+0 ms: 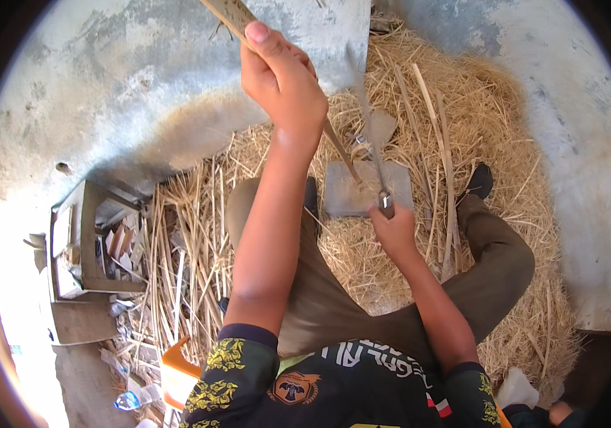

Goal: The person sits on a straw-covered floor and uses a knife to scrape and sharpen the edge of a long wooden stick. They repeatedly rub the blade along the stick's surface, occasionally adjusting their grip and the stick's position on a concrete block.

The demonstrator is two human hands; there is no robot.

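My left hand [282, 78] is raised high at the upper middle, its fingers wrapped round a bamboo stick [228, 16]. The stick slants down past my wrist, and its lower end meets a flat grey block [345, 203] on the floor between my legs. Lower and to the right, my right hand [395, 230] grips the dark handle of a long-bladed knife [378, 160]. The blade points away from me over the block, just right of the stick, and its far end is blurred. Whether the blade touches the stick I cannot tell.
Straw-coloured shavings [495, 107] cover the floor, with long bamboo strips [442, 143] on the right and more on the left [177, 242]. A wooden frame [95, 264] with scraps, a plastic bottle [138, 397] and an orange object [177, 371] lie at left. Walls [148, 71] stand ahead.
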